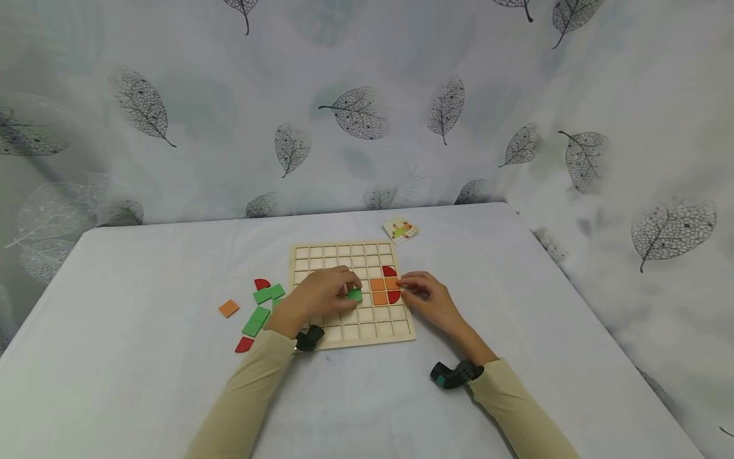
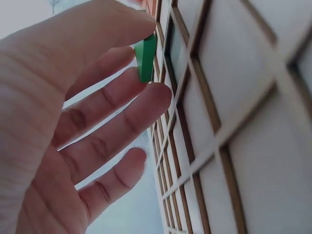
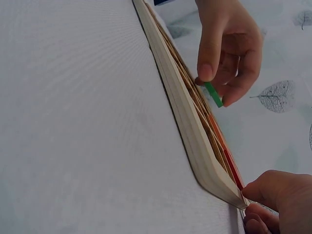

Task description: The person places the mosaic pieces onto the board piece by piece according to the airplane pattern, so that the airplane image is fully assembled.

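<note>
My left hand (image 1: pixel 328 292) is over the middle of a wooden grid board (image 1: pixel 367 333), pinching a green square tile (image 1: pixel 355 295) between thumb and fingertip. The left wrist view shows this green tile (image 2: pixel 145 58) held on edge just above the grid, the other fingers spread loosely. At the board's right edge, my right hand (image 1: pixel 427 298) holds the rim with thumb and fingers, beside the placed tiles. Orange square tiles (image 1: pixel 380 298) and red quarter-circle tiles (image 1: pixel 389 271) sit in cells near that edge. In the right wrist view, the right fingers (image 3: pixel 265 187) meet the board's corner.
Loose green tiles (image 1: pixel 256 321), a red quarter-circle tile (image 1: pixel 244 345) and an orange square tile (image 1: pixel 229 308) lie left of the board. A small pattern card (image 1: pixel 400 230) rests behind its far right corner. A white cloth (image 1: pixel 143 357) covers the table.
</note>
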### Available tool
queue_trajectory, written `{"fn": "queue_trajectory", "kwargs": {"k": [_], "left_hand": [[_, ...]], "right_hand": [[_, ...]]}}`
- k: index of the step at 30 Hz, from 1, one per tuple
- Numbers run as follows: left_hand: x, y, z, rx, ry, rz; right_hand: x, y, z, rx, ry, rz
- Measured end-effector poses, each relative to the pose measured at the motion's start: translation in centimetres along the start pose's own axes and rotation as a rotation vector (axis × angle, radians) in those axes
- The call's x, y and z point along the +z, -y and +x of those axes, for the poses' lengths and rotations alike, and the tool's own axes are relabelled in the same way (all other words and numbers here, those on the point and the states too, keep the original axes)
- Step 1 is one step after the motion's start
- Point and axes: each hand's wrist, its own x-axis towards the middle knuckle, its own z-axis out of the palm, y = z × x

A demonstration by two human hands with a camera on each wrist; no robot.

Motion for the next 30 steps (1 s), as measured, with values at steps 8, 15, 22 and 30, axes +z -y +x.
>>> {"fn": "queue_trajectory", "kwargs": {"k": [8, 15, 22, 30], "left_hand": [[0.9, -0.9, 0.6, -0.023, -0.006, 0.032], [1.1, -1.1, 0.4, -0.049, -0.036, 0.037], [1.2, -1.2, 0.5, -0.030, -0.068, 0.060], [1.2, -1.3, 0.6, -0.052, -0.037, 0.052]], "right_hand": [[0.0, -0.2, 0.1, -0.006, 0.011, 0.013], [0.0, -0.1, 0.1, -0.003, 0.008, 0.013], [-0.1, 0.1, 0.1, -0.003, 0.004, 0.010], [0.0, 0.1, 0.1, -0.001, 0.001, 0.002]]}}
